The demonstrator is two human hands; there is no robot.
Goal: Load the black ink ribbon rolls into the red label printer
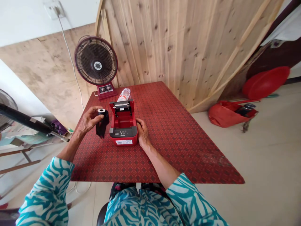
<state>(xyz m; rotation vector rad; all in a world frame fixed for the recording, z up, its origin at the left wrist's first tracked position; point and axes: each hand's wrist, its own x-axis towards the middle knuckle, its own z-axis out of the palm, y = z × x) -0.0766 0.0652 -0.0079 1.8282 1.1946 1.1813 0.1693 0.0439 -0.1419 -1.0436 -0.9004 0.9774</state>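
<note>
Red receipt printer (123, 131) stands open mid-table, lid raised. The right hand (142, 131) is cupped against its side, gripping or merely resting, impossible to tell. The left hand (89, 121) pinches a small white paper roll (101, 110) above a limp black wrapper (102, 125). A loose pinch could drop the roll, sending it rolling across the red tabletop (169, 150).

We sit facing a wall of pale pine boards (188, 47) with lighter battens nailed across it, and a stained plywood panel (47, 72) meets it on the left. Above that panel is white plaster (23, 22) with a wall socket (53, 9), whose white cable (70, 59) runs down to a desk fan (96, 61) on the red-patterned table (178, 144). A second fan (7, 106) stands at the left edge. On the pale tile floor (246, 175) lie a red bag (225, 114) and a red plastic basin (265, 83).
</note>
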